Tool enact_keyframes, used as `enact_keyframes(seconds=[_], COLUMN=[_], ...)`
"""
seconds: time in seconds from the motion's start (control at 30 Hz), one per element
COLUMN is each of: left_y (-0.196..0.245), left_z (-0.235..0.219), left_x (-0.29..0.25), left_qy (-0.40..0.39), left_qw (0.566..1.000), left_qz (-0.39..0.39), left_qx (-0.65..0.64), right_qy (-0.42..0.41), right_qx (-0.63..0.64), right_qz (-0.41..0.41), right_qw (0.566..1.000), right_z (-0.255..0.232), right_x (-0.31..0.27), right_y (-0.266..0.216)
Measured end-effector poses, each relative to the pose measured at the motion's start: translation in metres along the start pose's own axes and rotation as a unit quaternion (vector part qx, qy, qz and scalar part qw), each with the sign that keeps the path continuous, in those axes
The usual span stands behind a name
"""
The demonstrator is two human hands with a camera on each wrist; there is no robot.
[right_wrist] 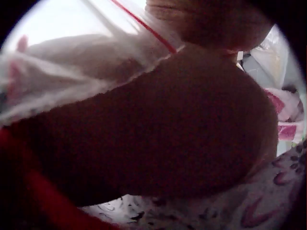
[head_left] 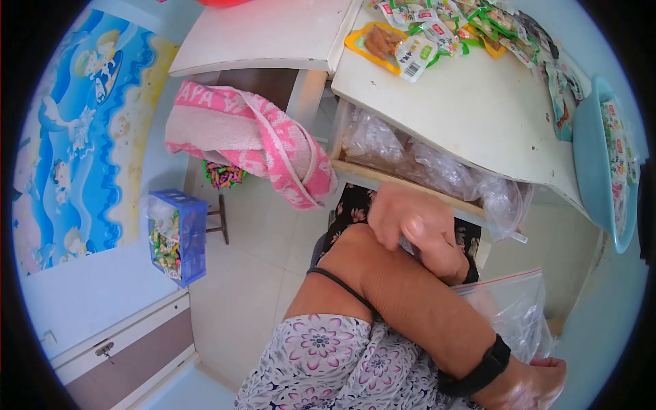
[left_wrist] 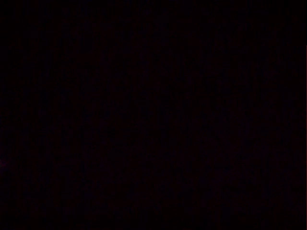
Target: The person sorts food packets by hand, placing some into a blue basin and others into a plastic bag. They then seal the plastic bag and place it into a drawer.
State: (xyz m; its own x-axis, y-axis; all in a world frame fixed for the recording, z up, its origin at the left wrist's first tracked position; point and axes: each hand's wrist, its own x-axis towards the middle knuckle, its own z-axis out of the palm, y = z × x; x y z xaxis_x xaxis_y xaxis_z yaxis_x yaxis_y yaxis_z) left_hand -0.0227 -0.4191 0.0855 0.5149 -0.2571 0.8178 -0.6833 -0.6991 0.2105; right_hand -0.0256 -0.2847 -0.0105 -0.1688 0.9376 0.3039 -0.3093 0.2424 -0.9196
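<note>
In the head view, the left arm bends across the body, and the left hand (head_left: 529, 387) lies at the lower right, past a black wristband (head_left: 495, 362). It is near a clear zip bag (head_left: 523, 311) with a red seal line; the frame edge cuts it off, and I cannot tell what its fingers hold. The right hand (head_left: 420, 229), fingers curled and thumb over them, is beside the left elbow, with no held thing showing. In the right wrist view, the zip bag (right_wrist: 62, 81) hangs beside the dark left arm (right_wrist: 158, 129). The left wrist view is black.
An open drawer (head_left: 403, 174) of clear plastic bags is under the white tabletop (head_left: 451, 116) with snack packets (head_left: 437, 34). A blue basin (head_left: 591, 160) is at the right. A pink towel (head_left: 253, 137) hangs from the furniture at left, near a blue crate (head_left: 188, 236).
</note>
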Motion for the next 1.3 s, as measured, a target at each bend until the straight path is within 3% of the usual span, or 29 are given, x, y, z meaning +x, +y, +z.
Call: enact_keyframes(seconds=[0.07,0.17,0.27,0.37,0.47,0.57,0.63,0.7,0.77,0.87,0.97,1.07,1.17,1.27,1.3], left_y=[0.001,0.002,0.005,0.01,0.01,0.008,0.008,0.008,0.008,0.007,0.003,0.002,0.0,-0.002,-0.003], left_z=[0.0,-0.001,-0.001,-0.002,-0.003,-0.007,-0.009,-0.01,-0.011,-0.014,-0.016,-0.018,-0.021,-0.024,-0.025], left_x=[-0.001,0.0,0.004,0.003,0.002,-0.001,-0.002,-0.003,-0.004,-0.006,-0.007,-0.008,-0.008,-0.007,-0.006], left_qy=[-0.001,-0.003,-0.004,-0.009,-0.013,-0.015,-0.016,-0.019,-0.025,-0.038,-0.043,-0.048,-0.052,-0.055,-0.058], left_qw=[1.0,1.0,1.0,0.999,0.999,0.999,0.999,0.998,0.997,0.996,0.996,0.995,0.995,0.995,0.995], left_qz=[0.002,0.013,0.027,0.038,0.042,0.044,0.043,0.051,0.065,0.077,0.082,0.084,0.086,0.084,0.083], left_qx=[0.0,-0.004,-0.01,-0.015,-0.016,-0.014,-0.015,-0.018,-0.017,-0.017,-0.015,-0.016,-0.016,-0.015,-0.014], right_qy=[0.022,-0.062,-0.073,-0.16,-0.155,-0.177,-0.108,-0.101,-0.163,-0.186,-0.168,-0.089,-0.092,-0.13,-0.196], right_qx=[-0.07,-0.08,-0.047,-0.13,-0.157,-0.127,-0.129,-0.135,-0.147,-0.129,-0.165,-0.181,-0.212,-0.037,0.012], right_qz=[0.035,0.061,0.014,0.024,-0.019,0.053,-0.036,-0.062,-0.026,-0.013,-0.008,-0.011,0.04,-0.037,0.021], right_qw=[0.997,0.993,0.996,0.978,0.975,0.975,0.985,0.984,0.975,0.974,0.972,0.979,0.972,0.99,0.98], right_z=[0.004,-0.001,0.003,-0.003,0.003,-0.001,0.009,0.014,0.01,0.013,0.012,0.01,0.0,0.013,0.008], right_x=[0.006,0.009,0.017,0.03,0.031,0.028,0.032,0.034,0.038,0.043,0.04,0.03,0.026,0.029,0.026], right_y=[0.001,0.001,0.006,0.007,0.008,-0.007,0.001,0.013,0.026,0.032,0.03,0.025,0.013,0.038,0.038])
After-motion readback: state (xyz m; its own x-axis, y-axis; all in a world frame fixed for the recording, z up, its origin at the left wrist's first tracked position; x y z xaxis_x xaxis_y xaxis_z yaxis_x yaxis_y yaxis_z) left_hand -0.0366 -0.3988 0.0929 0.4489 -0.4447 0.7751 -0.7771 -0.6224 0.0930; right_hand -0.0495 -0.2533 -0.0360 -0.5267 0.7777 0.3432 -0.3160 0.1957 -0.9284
